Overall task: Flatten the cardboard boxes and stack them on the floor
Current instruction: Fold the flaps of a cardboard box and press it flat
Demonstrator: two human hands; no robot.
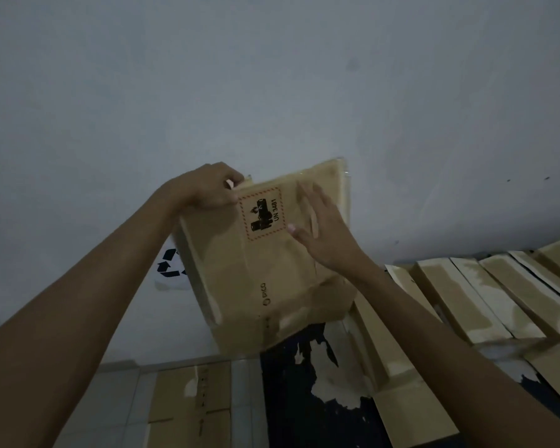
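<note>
While the left hand (207,185) curls its fingers over the top left corner of the flat brown cardboard box (259,263), gripping it, the right hand (320,227) lies open with straight fingers against the box's face. Fingertips of the left hand are hidden behind the edge. The box is held up against the pale wall (272,76), tilted, with a red-dashed battery label (262,213) reading UN 3481 and clear tape along its top. Dim light blurs detail. Right of it, a row of flattened brown cardboard pieces (466,295) runs off frame; below, another brown carton (191,402) is cut off.
</note>
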